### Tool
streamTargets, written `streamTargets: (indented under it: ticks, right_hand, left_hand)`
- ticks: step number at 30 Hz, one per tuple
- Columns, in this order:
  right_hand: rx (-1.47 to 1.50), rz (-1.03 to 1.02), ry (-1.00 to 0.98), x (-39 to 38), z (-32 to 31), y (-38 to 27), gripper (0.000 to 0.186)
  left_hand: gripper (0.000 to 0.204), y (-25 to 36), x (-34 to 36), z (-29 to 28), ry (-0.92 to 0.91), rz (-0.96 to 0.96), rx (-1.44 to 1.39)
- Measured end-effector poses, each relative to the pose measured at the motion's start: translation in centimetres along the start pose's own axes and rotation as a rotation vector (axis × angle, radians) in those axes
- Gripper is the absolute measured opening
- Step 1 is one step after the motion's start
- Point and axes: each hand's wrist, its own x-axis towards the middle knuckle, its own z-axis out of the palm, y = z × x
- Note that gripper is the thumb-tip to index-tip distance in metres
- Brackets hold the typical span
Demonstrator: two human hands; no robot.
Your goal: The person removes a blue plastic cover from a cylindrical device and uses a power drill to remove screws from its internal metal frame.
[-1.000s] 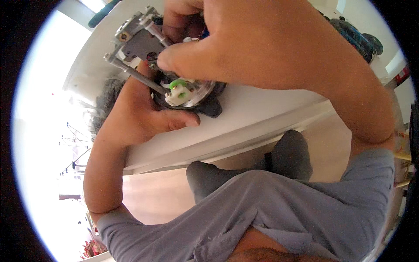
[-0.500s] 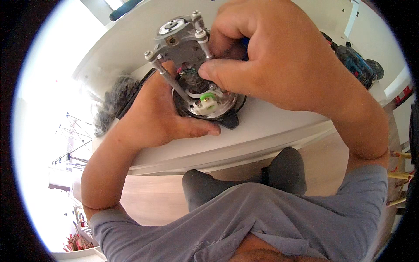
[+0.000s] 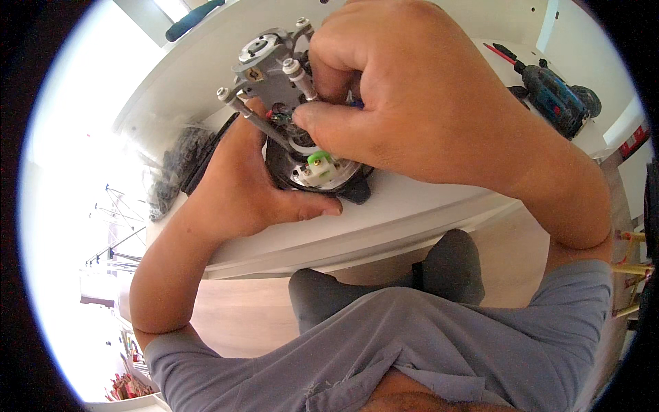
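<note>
An opened motor assembly [image 3: 261,86] stands on the white tabletop, with metal posts, a grey upper plate and a round dark base. Low on its front is a white plastic part [image 3: 317,172] with a green piece. My left hand [image 3: 240,182] is wrapped round the base from the left, its thumb along the front rim and its other fingers behind. My right hand [image 3: 405,103] reaches over the right side, thumb and fingers closed together by a metal post. A bit of blue shows under its fingers, but what they pinch is hidden.
At the right on the table [image 3: 412,192] lies a blue and black power drill [image 3: 559,99], beside a red-handled tool [image 3: 500,53]. A clear plastic bag [image 3: 182,158] with dark contents is at the left. A dark teal object [image 3: 194,20] rests at the far left edge.
The motor assembly has tilted and shifted slightly left. My right hand has moved left and a little down with it, uncovering more of the drill. My left hand keeps its hold.
</note>
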Motion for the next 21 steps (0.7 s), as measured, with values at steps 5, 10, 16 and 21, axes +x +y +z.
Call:
streamTargets:
  ticks: [5, 10, 16, 21]
  right_hand:
    - [0.103, 0.011, -0.031, -0.1, -1.2, -0.6, 0.029]
    - [0.126, 0.027, -0.048, 0.1, -1.5, -0.5, 0.031]
    - [0.084, -0.126, -0.039, 0.3, -2.5, 0.7, 0.035]
    - [0.095, -0.215, 0.1, 0.4, -2.0, 3.0, 0.029]
  left_hand:
    - [0.128, 0.5, -0.1, -0.3, -0.052, -0.155, 0.03]
    - [0.129, 0.3, 0.0, -0.6, -0.07, -0.094, 0.077]
    - [0.109, -0.6, 0.2, -1.0, -0.074, -0.084, -0.117]
    - [0.115, -1.0, 0.7, -1.7, -0.159, -0.062, -0.168]
